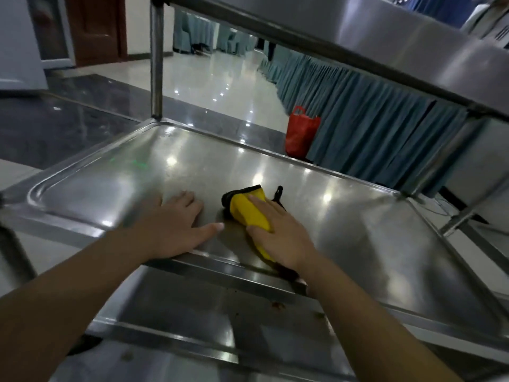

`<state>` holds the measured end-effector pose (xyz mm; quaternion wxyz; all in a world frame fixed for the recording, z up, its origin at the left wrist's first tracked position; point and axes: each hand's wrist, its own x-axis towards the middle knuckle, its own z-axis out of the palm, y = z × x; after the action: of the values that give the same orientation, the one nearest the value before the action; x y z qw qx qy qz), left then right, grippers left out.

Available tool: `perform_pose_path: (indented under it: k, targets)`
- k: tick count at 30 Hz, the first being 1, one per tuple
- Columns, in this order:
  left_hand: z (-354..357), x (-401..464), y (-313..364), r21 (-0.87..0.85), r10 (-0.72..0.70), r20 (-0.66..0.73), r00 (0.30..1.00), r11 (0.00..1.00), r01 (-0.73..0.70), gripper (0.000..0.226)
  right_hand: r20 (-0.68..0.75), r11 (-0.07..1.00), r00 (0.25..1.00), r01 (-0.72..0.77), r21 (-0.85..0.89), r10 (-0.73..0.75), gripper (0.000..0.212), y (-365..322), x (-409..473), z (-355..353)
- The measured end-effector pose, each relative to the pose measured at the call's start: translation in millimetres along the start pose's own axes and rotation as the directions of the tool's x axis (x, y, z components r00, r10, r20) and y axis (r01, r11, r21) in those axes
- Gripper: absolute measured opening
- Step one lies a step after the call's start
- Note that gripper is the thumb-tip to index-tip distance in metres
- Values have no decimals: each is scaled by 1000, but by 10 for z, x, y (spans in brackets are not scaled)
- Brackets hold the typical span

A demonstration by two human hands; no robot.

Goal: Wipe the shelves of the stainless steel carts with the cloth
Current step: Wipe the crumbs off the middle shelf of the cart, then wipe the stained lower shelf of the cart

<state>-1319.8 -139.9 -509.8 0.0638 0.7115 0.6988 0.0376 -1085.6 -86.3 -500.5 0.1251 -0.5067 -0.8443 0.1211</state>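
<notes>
Pressing down on folded yellow cloth (249, 213) with right hand (278, 232), fingers straight and laid flat over cloth, thumb alongside near edge; grip not curled round cloth. Cloth black-edged, lying on middle shelf (358, 216) of stainless steel cart (156, 59), near front rim, slightly right of centre; black loop of cloth showing just beyond fingertips. Left hand (176, 224) resting flat on same shelf just left of cloth, fingers spread and straight, thumb pointing toward cloth, apart from it; holding nothing. Upper shelf (413, 42) overhead, crossing top right of view. Lower shelf (192, 307) visible beneath forearms, carrying small brown specks. Red plastic bag (301, 132) standing on glossy tiled floor (209, 78) beyond cart, beside blue pleated table skirting (366, 119). Brown door (96, 26) at far left.
</notes>
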Motion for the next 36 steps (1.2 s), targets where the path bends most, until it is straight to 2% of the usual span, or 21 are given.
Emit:
perform_pose_path:
  k: [2,5,7,10,13,16,18,20,24,27,31,33,35,36]
  targets:
    - [43,16,147,-8,62,7,998,998,-62,102,-30,999,999,-40,8,40,62,247,-143,-99]
    - [25,9,151,-47,70,-21,997,996,-71,101,-108,984,979,-172,46,176,62,654,-370,-293]
    - [15,-6,155,-58,75,-63,995,995,-79,89,-147,966,955,-253,55,258,62,844,-516,-398]
    - [30,-47,178,-18,87,-180,980,996,-92,80,-162,954,940,-296,51,300,63,870,-598,-455]
    - [-23,-80,201,-55,49,-178,983,997,-59,59,-147,945,934,-323,45,327,62,704,-594,-508]
    - [-131,-154,213,-126,29,-120,992,991,-44,49,-124,940,938,-303,158,324,53,440,-587,-578]
    - [-179,-173,209,-153,34,-108,994,987,-50,52,-114,928,956,-228,295,271,52,224,-552,-614]
    - [-225,-189,215,-241,28,-95,995,969,-51,63,-91,872,978,-121,475,185,52,-37,-485,-641]
    - [-326,-220,283,-535,149,-126,981,822,-194,74,-142,724,989,63,687,49,55,-494,-337,-685]
    - [-371,-268,343,-781,206,-174,963,567,-262,54,-145,667,989,105,738,4,58,-671,-284,-697]
    - [-433,-251,375,-945,57,-220,974,235,-228,37,-57,623,998,56,780,-19,67,-664,-246,-673]
    - [-459,-237,387,-960,-4,-221,975,177,-217,35,45,503,999,-24,864,-30,78,-612,-216,-666]
    - [-474,-217,405,-956,-38,-225,974,202,-213,28,135,334,990,-118,935,-29,92,-540,-179,-669]
    - [-480,-208,411,-953,-65,-238,969,210,-220,24,161,300,987,-150,942,-15,99,-505,-151,-671]
